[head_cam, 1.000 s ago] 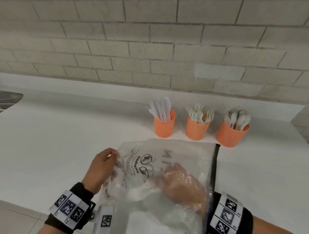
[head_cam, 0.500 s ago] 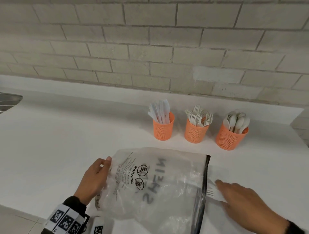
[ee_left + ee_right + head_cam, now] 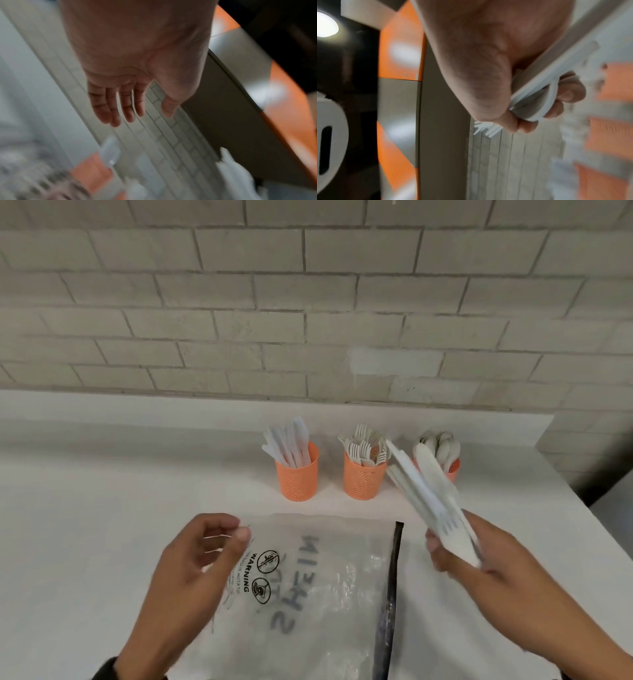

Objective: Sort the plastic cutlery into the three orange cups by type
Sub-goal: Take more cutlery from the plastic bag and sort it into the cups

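Three orange mesh cups stand in a row near the wall: a knife cup (image 3: 297,474), a fork cup (image 3: 362,478) and a spoon cup (image 3: 450,465) partly hidden behind raised cutlery. My right hand (image 3: 479,559) grips a bunch of white plastic cutlery (image 3: 424,491) by its fork and spoon ends, handles pointing up toward the cups; the same bunch (image 3: 556,75) fills the right wrist view. My left hand (image 3: 191,570) hovers with loosely curled fingers over the left edge of a clear plastic bag (image 3: 318,587), holding nothing. In the left wrist view the fingers (image 3: 116,108) hang relaxed.
The bag lies flat on the white counter (image 3: 102,491), its black zip strip (image 3: 390,594) running front to back. A grey brick wall (image 3: 308,302) backs the counter. The counter's right edge (image 3: 582,508) drops off beyond the spoon cup.
My right hand came out of the bag, picked up the cutlery beside the zip strip and lifted it toward the cups. My left hand let go of the bag's edge.
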